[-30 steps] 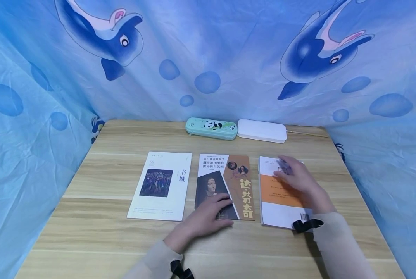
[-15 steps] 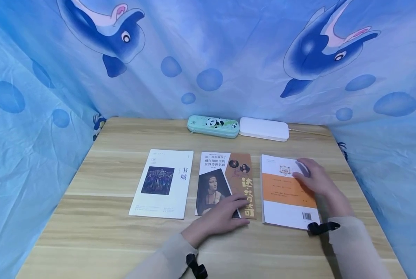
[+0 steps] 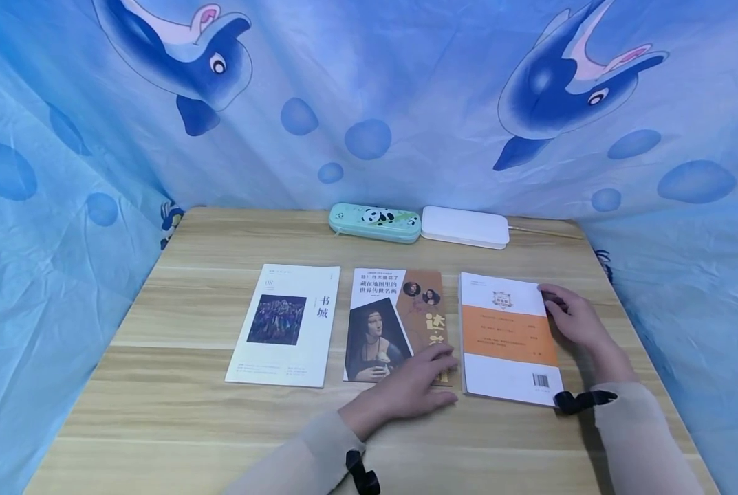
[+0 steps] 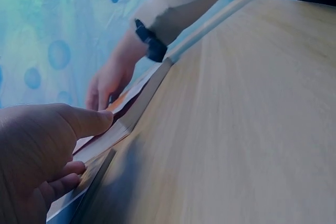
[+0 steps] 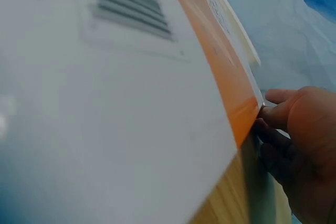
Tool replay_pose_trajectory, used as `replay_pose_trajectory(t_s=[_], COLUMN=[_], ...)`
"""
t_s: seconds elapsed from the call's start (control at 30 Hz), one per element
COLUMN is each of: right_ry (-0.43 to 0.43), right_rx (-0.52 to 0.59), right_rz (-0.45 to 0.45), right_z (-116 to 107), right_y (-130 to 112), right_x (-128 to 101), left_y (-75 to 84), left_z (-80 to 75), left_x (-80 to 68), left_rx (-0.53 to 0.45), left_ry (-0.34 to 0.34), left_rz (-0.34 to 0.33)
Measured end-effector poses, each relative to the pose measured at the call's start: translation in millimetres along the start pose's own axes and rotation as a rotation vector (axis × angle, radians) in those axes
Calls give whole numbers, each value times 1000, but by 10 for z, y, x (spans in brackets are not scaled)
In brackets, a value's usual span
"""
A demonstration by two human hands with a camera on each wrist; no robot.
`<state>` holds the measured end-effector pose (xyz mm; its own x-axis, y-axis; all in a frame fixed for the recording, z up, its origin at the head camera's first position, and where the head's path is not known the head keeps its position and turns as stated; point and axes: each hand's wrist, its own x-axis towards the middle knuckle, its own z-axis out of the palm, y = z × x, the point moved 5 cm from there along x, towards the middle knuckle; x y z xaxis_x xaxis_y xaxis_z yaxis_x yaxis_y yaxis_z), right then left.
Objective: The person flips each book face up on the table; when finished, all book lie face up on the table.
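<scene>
Three books lie in a row on the table. The left one is a white book (image 3: pixel 282 364) with a dark picture. On the middle brown and white book (image 3: pixel 371 340), a woman's portrait shows. My left hand (image 3: pixel 402 392) is over that book's lower right corner, fingers extended toward the right book. The right book (image 3: pixel 507 337), white with an orange band and a barcode, lies back cover up. My right hand (image 3: pixel 582 326) is at its upper right edge, and in the right wrist view the fingertips of this hand (image 5: pixel 310 145) meet the edge without a visible grip.
A green panda pencil case (image 3: pixel 375 223) and a white flat case (image 3: pixel 464 227) stand side by side at the table's back. A thin stick (image 3: pixel 545 233) lies to their right. Blue dolphin-print cloth (image 3: pixel 369 89) hangs behind and beside the wooden table (image 3: pixel 177 412).
My right hand has moved from above the right book to its right edge, uncovering the cover. My left hand has slid rightward across the middle book's lower part. The books stay put.
</scene>
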<state>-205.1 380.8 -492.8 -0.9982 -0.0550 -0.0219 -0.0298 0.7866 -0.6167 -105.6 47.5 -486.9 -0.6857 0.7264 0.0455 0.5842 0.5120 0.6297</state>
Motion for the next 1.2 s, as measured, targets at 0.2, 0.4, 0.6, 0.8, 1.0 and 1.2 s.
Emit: replay_pose_trajectory(t_s=[0.2,0.4,0.6,0.8,1.0,1.2], right_ry=[75,103,41,81,116,-66], right_rx=[-37,-37,-36,-109,-164,-90], right_rz=[-31,-33,-50,-143,-165,-86], right_z=[52,90,25,-96,-99,15], right_y=[71,135,101,136,183,127], right_x=[49,49,35,-42,-72,-29], left_y=[78,154,193,171,165,188], left_z=[104,168,206,203,203,198], left_x=[82,158,216,235,250,295], left_rx=[23,40,105,142,112,88], left_ry=[-17,-12,6,27,20,18], left_rz=[18,2,-14,-10,-37,-78])
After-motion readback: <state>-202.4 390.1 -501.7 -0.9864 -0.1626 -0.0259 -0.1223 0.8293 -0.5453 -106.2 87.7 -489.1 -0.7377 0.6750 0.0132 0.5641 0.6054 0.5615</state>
